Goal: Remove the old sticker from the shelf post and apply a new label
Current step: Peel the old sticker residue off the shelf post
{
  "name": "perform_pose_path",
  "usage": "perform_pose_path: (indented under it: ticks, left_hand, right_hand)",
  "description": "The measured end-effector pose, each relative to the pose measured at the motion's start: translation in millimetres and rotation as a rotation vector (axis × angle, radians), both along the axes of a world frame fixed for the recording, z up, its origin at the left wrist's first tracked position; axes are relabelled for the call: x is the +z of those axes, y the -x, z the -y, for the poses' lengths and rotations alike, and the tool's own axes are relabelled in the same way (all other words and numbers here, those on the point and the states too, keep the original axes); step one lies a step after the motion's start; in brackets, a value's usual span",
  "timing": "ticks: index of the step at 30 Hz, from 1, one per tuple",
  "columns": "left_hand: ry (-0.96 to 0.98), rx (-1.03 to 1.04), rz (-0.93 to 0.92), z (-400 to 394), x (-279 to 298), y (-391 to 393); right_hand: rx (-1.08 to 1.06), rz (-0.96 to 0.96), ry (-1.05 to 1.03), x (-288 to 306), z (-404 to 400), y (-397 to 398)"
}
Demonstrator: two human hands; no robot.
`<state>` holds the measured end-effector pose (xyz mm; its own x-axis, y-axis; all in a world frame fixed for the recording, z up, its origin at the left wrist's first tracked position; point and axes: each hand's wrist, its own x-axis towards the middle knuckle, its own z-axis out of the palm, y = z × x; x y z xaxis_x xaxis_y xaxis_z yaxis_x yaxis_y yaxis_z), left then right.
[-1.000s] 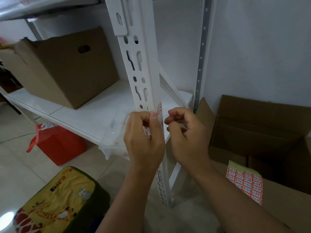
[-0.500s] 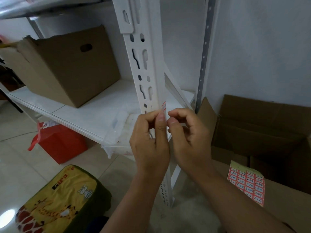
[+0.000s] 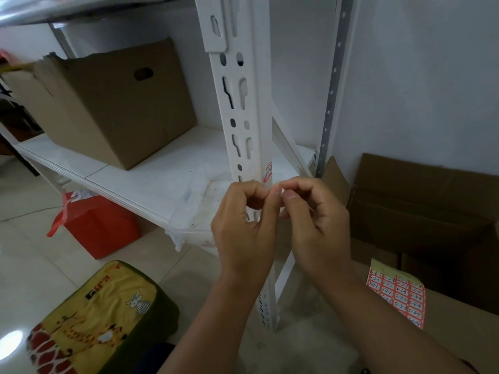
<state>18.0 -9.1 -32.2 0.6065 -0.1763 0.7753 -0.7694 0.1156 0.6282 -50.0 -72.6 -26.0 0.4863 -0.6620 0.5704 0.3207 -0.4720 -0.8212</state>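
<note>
— Red-edged and white, a small sticker (image 3: 269, 171) is sitting on the right edge of the white metal shelf post (image 3: 244, 109), just above both hands.

— What are the hands doing?

— The left hand (image 3: 244, 233) and the right hand (image 3: 314, 225) are meeting fingertip to fingertip in front of the post, fingers curled and pinching together. Whatever they are pinching is too small to make out, so I cannot tell what either is gripping.

— And around them?

— A sheet of red labels (image 3: 397, 298) is lying on a cardboard flap at the lower right, well apart from the post. A brown cardboard box (image 3: 108, 103) is standing on the white shelf (image 3: 151, 168) to the left. A red bag (image 3: 97, 225) is sitting on the tiled floor under the shelf, and a yellow cushion (image 3: 89, 319) is lying nearer the camera.
</note>
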Motion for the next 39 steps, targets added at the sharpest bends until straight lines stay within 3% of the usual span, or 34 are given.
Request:
perform_pose_path:
  ticks: [7,13,20,26,29,34,39]
  left_hand:
    - [0.006,0.033,-0.043,-4.5,-3.9,-6.0]
    - [-0.062,0.121,-0.273,-16.8,-4.1,-34.7]
    - [-0.65,0.35,-0.485,-14.7,-41.3,-110.0]
    - [-1.101,0.42,-0.331,-1.9,-60.6,-125.9]
    - [-1.226,0.429,-0.323,2.8,-65.5,-124.9]
    - [-1.245,0.328,-0.363,5.0,-65.9,-117.3]
    - [-1.119,0.423,-0.36,5.7,-59.8,-116.6]
  right_hand:
    - [-0.014,-0.042,-0.072,-3.4,-0.2,-12.6]
    - [-0.081,-0.058,-0.124,-10.7,-1.8,-22.5]
    - [-0.091,-0.105,-0.195,-14.5,-3.1,-30.8]
    - [-0.019,-0.134,-0.205,-16.8,-4.8,-34.0]
    - [0.128,-0.156,-0.266,-12.4,-5.5,-32.0]
    - [0.277,-0.192,-0.362,-8.2,-1.7,-28.1]
    - [0.267,-0.216,-0.383,-4.3,-1.3,-28.3]
